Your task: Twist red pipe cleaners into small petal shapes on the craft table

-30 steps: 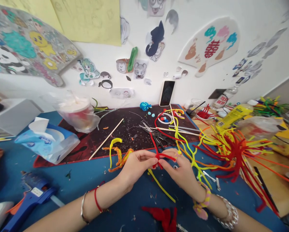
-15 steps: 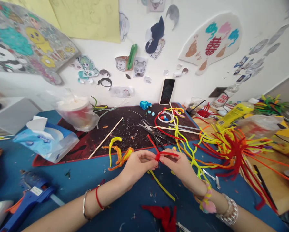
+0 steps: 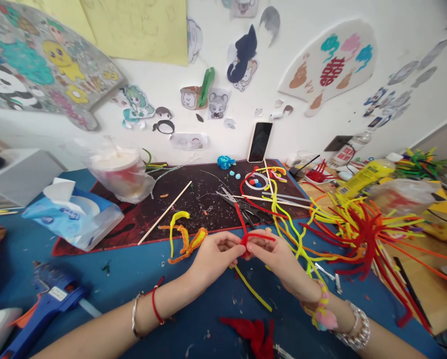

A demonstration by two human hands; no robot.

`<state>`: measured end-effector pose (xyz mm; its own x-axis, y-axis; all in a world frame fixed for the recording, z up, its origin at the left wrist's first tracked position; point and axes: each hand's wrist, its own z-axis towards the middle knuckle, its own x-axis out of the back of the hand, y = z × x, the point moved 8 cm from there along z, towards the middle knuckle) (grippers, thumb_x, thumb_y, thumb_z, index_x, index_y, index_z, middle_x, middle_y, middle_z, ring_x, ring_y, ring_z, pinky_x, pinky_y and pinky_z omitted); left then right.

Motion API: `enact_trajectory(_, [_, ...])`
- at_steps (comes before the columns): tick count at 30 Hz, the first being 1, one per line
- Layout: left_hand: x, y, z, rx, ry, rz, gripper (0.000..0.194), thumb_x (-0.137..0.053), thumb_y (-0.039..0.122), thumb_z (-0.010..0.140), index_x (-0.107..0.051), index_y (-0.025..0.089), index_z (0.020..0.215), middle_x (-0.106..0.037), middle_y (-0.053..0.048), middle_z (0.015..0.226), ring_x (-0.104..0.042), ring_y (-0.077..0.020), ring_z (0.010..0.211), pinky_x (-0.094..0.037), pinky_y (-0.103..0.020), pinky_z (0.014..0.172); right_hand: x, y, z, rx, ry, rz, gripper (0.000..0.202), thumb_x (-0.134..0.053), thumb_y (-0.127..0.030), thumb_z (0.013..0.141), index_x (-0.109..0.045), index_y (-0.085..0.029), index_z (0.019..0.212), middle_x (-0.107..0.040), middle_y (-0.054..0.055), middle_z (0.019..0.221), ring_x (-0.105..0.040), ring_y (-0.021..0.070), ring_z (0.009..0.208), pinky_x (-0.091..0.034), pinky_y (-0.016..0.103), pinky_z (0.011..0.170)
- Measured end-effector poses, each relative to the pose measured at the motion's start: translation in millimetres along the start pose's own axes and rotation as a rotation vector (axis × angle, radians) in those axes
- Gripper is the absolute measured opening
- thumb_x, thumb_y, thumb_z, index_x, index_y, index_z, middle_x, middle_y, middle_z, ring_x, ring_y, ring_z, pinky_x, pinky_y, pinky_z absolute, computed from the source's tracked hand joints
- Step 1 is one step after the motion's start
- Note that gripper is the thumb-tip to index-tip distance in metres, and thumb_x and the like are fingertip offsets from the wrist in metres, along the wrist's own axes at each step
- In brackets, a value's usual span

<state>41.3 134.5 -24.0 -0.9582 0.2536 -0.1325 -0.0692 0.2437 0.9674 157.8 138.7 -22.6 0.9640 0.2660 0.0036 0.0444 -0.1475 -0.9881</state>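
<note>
Upward from the fingers, head view: red double-happiness character on a white fan-shaped panel, far right. Blue tissue pack, left of fingers; lettering too blurred to read. Left hand and right hand meet palms inward, forearms angled in from both lower corners. Thumbs and forefingers of both pinched closed on a red pipe cleaner, which is bent between the fingertips, one end pointing away. Black-handled scissors just beyond fingers, on dark mat. Blue tabletop beneath; white wall beyond.
</note>
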Motion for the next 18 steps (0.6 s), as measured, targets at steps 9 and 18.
enact_trajectory(9, [-2.6, 7.8, -2.1, -0.082, -0.030, 0.086, 0.012, -0.059, 0.023, 0.071, -0.056, 0.012, 0.070, -0.060, -0.002, 0.066, -0.053, -0.0095, 0.058, -0.042, -0.020, 0.056, -3.0, -12.5, -4.7, 0.080, 0.000, -0.164, 0.015, -0.059, -0.031, 0.076, -0.060, -0.018, 0.083, -0.061, 0.000, 0.075, -0.056, 0.0126, 0.071, -0.045, 0.024, 0.067])
enact_trajectory(18, [-17.1, -2.4, -8.2, 0.167, -0.244, -0.222, 0.020, -0.056, 0.032, 0.075, -0.055, 0.012, 0.073, -0.053, 0.000, 0.068, -0.044, -0.0047, 0.047, -0.040, -0.021, 0.051, -3.2, -13.6, -0.3, 0.058, -0.101, -0.069, 0.017, -0.059, -0.032, 0.077, -0.061, -0.016, 0.081, -0.057, 0.000, 0.066, -0.052, 0.0108, 0.062, -0.043, 0.024, 0.062])
